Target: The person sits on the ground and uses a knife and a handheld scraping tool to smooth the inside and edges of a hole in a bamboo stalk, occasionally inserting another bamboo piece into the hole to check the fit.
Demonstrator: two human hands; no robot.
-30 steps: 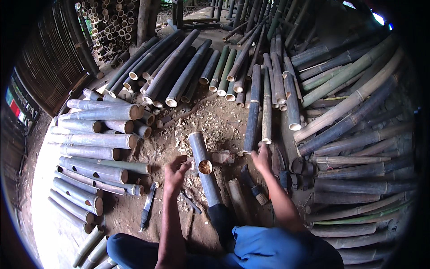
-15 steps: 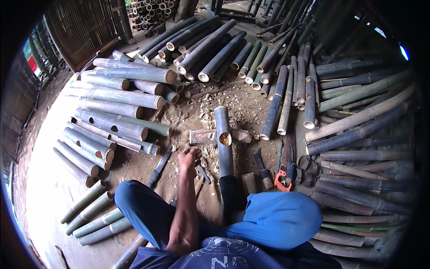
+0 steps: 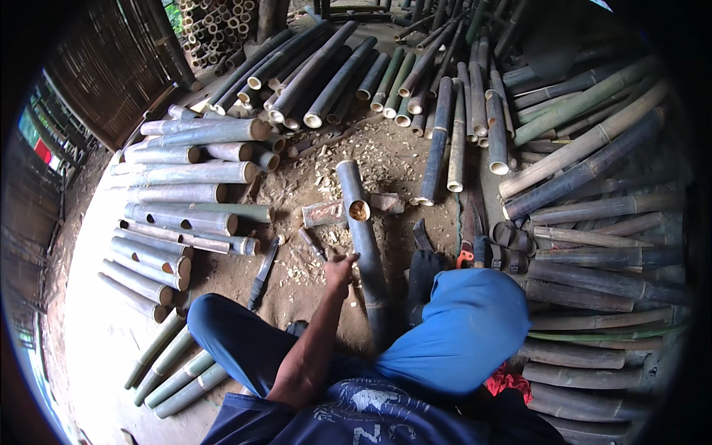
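A thick grey-green bamboo tube (image 3: pixel 365 252) lies lengthwise in front of me, with a round hole (image 3: pixel 359 211) cut in its upper side. Its far part rests across a short split bamboo block (image 3: pixel 324 213). Against the tube's left side is my left hand (image 3: pixel 340 270), its fingers curled and their tips at the bamboo. What the fingers hold, if anything, I cannot make out. A small tool with a brown handle (image 3: pixel 311 243) lies just beyond that hand. My right hand is out of sight. On the right, my dark-covered foot (image 3: pixel 424 276) stands by a hooked blade (image 3: pixel 422 235).
A long knife (image 3: pixel 264 274) lies on the left ground. To the right are an orange-handled saw (image 3: pixel 465 256) and dark sandals (image 3: pixel 512 248). Cut bamboo tubes (image 3: pixel 196 173) surround me in rows. Pale chips (image 3: pixel 371 152) litter the soil. Red cloth (image 3: pixel 509 384) shows behind my right knee.
My left hand has moved right, up to the bamboo tube. My right foot has shifted right, off the tube's near end, and now covers the hooked blade's handle. The whole view has shifted.
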